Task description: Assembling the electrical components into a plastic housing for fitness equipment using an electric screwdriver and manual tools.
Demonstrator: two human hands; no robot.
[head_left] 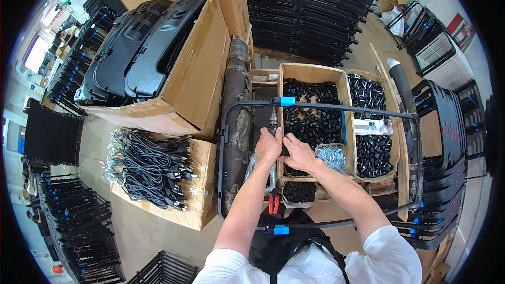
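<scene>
Left hand (269,146): round your drill (273,119), likely steadying it.
Right hand (299,153): alongside, grip hidden.
Frame (326,106): over bins (345,93), parts within reach.

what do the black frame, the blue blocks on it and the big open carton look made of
Black frame: probably painted metal, being slim and evenly satin black, though plastic is possible.
Blue blocks: likely plastic, perhaps foam, judging by their solid bright colour.
Big open carton: cardboard, matte brown, with creased faces and rough edges.
</scene>
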